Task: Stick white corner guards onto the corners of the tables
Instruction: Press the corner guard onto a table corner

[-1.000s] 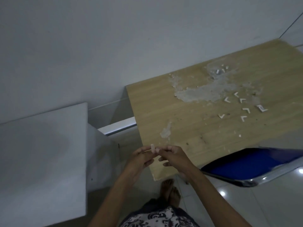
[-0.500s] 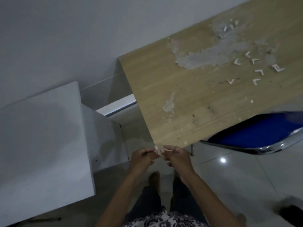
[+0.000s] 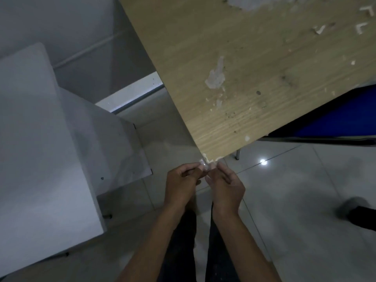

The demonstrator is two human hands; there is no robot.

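A worn wooden table (image 3: 254, 68) fills the upper right, its near corner chipped and pointing down at my hands. Just below that corner, my left hand (image 3: 181, 184) and my right hand (image 3: 225, 186) both pinch one small white corner guard (image 3: 204, 164) between thumb and fingertips. The guard sits a short way from the corner's tip; whether it touches the wood I cannot tell. Several spare white corner guards (image 3: 361, 28) lie on the tabletop at the far upper right.
A white cabinet (image 3: 40, 149) stands to the left, close to the table's edge. A blue chair seat (image 3: 335, 119) is tucked under the table on the right. Glossy floor tiles (image 3: 295, 190) lie below, with a dark object (image 3: 364, 216) at the right edge.
The view has dropped and closed in on the table's near corner. Both hands, still pinching the guard, have come up close to the corner's tip.
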